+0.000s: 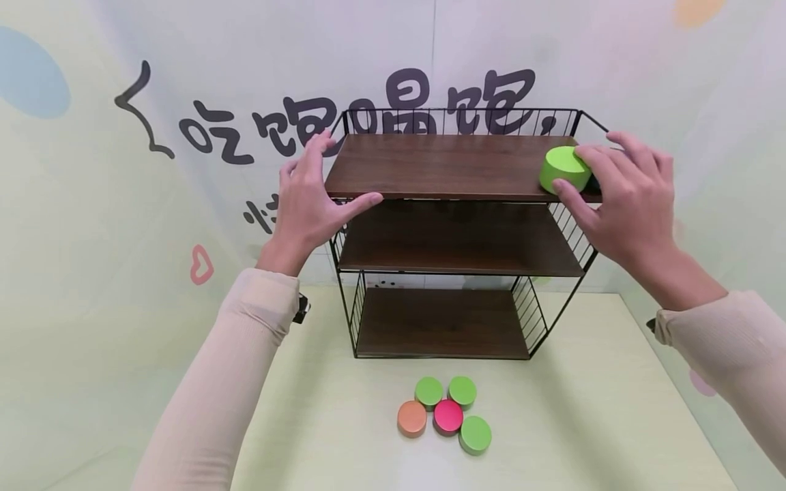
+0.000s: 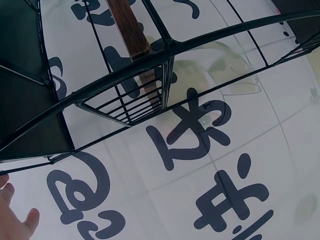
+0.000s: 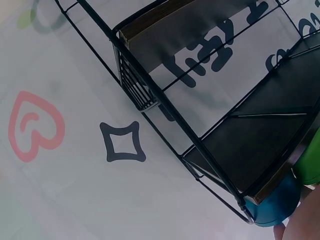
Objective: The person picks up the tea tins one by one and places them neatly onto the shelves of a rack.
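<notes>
My right hand holds a short green cylinder at the right end of the top board of a three-tier shelf, thumb at its front and fingers over its top. Right beside it is a blue round piece, which shows in the right wrist view under the board's corner and is mostly hidden by my hand in the head view. My left hand is at the left end of the top board, fingers spread, its thumb along the front edge.
On the pale table before the shelf lie several short cylinders: green, red and orange. The middle board and bottom board sit in a black wire frame. A printed cloth hangs behind.
</notes>
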The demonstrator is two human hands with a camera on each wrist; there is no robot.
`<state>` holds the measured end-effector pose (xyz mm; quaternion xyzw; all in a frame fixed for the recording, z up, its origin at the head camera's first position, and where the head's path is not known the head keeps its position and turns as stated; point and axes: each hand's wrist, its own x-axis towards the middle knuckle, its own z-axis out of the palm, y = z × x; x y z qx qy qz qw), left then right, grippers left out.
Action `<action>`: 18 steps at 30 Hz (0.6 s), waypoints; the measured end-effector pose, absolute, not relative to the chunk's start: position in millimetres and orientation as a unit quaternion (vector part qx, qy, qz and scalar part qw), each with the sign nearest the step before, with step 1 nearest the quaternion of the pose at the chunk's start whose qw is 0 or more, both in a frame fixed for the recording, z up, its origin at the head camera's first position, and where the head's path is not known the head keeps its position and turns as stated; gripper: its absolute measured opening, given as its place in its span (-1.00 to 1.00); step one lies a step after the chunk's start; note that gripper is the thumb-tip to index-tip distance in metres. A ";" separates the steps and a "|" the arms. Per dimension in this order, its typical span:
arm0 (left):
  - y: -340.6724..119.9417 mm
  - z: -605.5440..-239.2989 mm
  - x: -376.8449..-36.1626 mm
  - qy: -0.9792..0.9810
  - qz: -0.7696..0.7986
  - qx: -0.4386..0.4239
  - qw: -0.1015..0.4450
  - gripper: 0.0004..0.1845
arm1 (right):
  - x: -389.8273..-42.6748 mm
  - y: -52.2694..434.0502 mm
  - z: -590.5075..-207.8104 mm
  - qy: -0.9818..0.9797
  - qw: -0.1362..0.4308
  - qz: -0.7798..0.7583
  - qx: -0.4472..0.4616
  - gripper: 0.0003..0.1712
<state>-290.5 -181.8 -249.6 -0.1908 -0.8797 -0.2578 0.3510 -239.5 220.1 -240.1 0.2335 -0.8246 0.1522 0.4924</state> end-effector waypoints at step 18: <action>-180.7 -248.8 -290.1 -0.883 -0.260 -0.185 0.345 0.13 | -240.5 220.2 -237.8 -0.827 0.493 0.162 0.214 -0.34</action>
